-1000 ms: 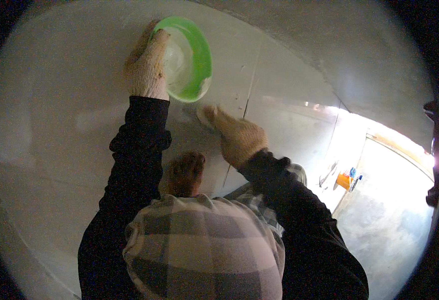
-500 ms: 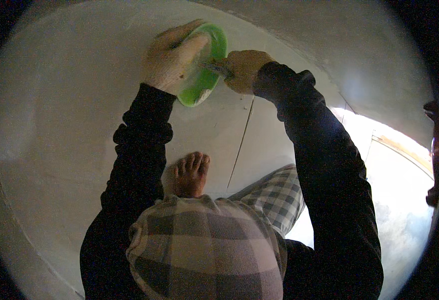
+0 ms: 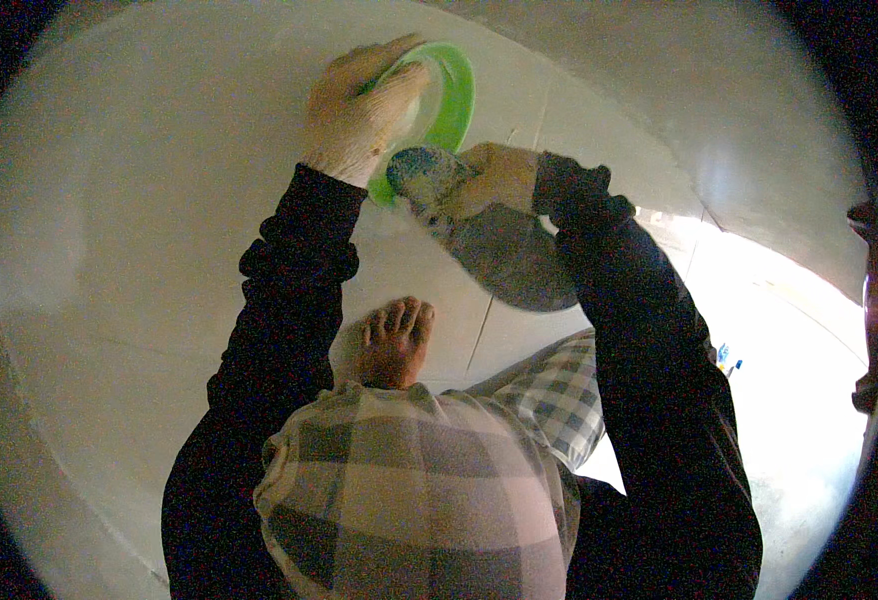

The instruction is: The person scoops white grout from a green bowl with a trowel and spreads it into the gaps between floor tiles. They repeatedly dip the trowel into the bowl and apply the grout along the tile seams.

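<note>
My left hand (image 3: 354, 115) grips the green bowl (image 3: 456, 95) by its left side. The bowl is tipped on edge, and some of my fingers reach over its rim to a pale inside. My right hand (image 3: 494, 180) is closed on a grey, oblong thing (image 3: 509, 250) with rounded ends, whose kind I cannot make out. Its narrower, bluish end lies against or just in front of the bowl's lower rim; its broad end hangs down toward my right sleeve. My right fingertips are partly hidden.
Below my hands lies a pale tiled floor (image 3: 159, 230) with dark joint lines. My bare foot (image 3: 396, 340) rests on it, near my checked trousers (image 3: 419, 480). A grey wall (image 3: 759, 130) curves along the upper right. Bright light falls at the right, beside a small blue object (image 3: 724, 355).
The grey oblong thing has swung into full view, where only a handle-like part showed in my right hand. Both hands and the bowl have shifted slightly right; my right hand is also lower.
</note>
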Demonstrator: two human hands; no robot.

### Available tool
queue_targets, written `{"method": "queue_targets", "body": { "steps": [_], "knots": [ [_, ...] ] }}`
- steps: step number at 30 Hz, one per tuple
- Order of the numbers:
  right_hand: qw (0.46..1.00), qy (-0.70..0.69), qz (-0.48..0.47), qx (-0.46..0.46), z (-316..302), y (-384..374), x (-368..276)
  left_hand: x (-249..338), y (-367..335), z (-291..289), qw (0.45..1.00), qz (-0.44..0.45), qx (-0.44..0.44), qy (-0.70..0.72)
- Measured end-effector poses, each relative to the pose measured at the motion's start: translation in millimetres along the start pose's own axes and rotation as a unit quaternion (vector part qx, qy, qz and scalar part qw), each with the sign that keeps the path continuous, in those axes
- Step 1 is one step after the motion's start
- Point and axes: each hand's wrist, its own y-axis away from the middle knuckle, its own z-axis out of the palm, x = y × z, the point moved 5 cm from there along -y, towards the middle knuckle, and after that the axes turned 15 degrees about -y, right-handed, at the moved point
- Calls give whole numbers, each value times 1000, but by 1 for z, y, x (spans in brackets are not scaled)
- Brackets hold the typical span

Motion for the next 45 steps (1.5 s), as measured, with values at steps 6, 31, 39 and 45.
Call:
{"method": "queue_targets", "body": {
  "steps": [6, 31, 39, 45],
  "knots": [
    [955, -293, -40, 16, 20, 59, 38, -28, 9, 0, 967, -125, -23, 219],
    [893, 257, 210, 303, 76, 48, 77, -38, 32, -20, 943, -208, 51, 254],
    [808, 188, 304, 469, -12, 126, 96, -54, 36, -22, 928, -272, 52, 249],
    [843, 129, 237, 464, -70, 100, 120, -60, 37, -18, 931, -240, 48, 269]
  ]
}}
